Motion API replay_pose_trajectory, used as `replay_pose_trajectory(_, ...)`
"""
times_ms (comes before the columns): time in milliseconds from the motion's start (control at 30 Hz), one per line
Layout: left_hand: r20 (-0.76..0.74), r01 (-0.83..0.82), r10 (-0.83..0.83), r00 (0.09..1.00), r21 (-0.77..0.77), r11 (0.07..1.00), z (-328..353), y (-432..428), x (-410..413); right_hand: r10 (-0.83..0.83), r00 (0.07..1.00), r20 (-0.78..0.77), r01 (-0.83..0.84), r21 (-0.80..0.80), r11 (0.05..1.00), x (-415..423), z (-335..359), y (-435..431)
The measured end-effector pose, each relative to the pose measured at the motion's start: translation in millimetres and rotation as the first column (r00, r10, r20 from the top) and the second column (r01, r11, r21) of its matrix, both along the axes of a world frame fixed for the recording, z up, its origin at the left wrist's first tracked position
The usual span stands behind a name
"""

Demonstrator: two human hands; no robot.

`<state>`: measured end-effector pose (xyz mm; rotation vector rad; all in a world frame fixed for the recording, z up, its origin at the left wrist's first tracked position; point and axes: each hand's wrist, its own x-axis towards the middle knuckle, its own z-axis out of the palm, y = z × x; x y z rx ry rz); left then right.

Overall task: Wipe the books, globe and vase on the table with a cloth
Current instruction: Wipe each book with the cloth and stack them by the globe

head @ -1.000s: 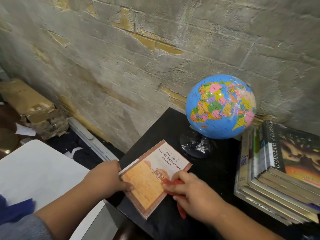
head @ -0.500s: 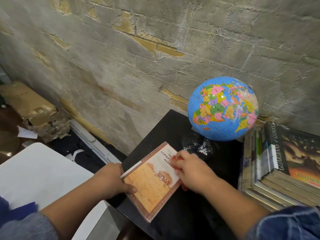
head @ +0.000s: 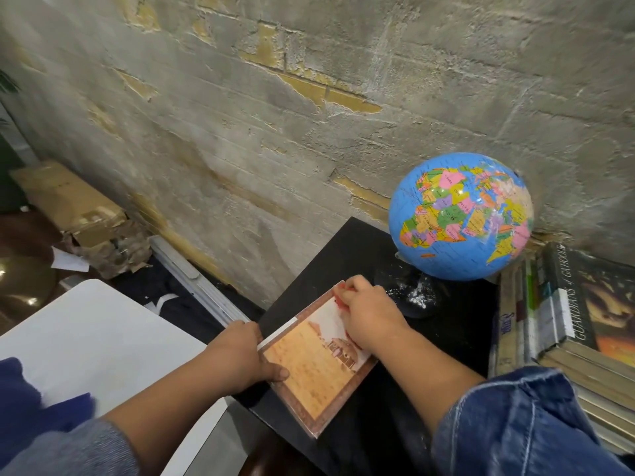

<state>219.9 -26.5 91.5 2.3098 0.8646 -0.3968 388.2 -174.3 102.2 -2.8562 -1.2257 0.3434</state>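
Hands are both on a paperback [head: 316, 369] that lies flat near the left edge of the black counter [head: 453, 338]. The left hand [head: 240, 359] grips the book's left edge, thumb curled onto the orange-brown cover; its other fingers are hidden. The right hand [head: 369, 314] has its fingers curled down over a red cloth [head: 338, 301], pressing it onto the cover's far corner. Only a small scrap of red shows past the knuckles. A denim sleeve [head: 515, 427] covers that arm near the elbow.

Beyond the paperback the globe [head: 460, 214] stands on a dark base, close to the rough grey wall [head: 275, 132]. White specks lie on the base. Just right of the globe, a stack of books [head: 567, 324] lies flat on the counter with spines turned toward the paperback. The top one is a dark volume lettered "GUARDIANS".

On the floor at left, against the wall, sits a cardboard box [head: 68, 201] with torn, crumpled paper at its near end. What is in it cannot be seen. A white surface [head: 96, 338] lies left of the counter, beneath the left forearm.
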Motion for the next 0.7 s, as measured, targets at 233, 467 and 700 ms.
replay_pose_trajectory(233,-0.034,0.054,-0.051,0.998,0.094,0.994,2.1,1.4,2.3,0.456,0.885,-0.093,-0.444,0.121,0.888,-74.7,3.1,-19.4)
replay_pose_trajectory(467,0.034,0.099,-0.099,0.995,-0.005,0.995,8.2,-3.4,-4.9,0.255,0.924,-0.285,-0.198,0.214,0.957,-72.1,8.0,-87.0)
replay_pose_trajectory(700,0.359,-0.065,0.232,0.904,-0.422,0.904,25.7,-18.1,-26.9,0.013,0.897,-0.443,0.130,0.291,0.948,-60.9,28.4,-134.7)
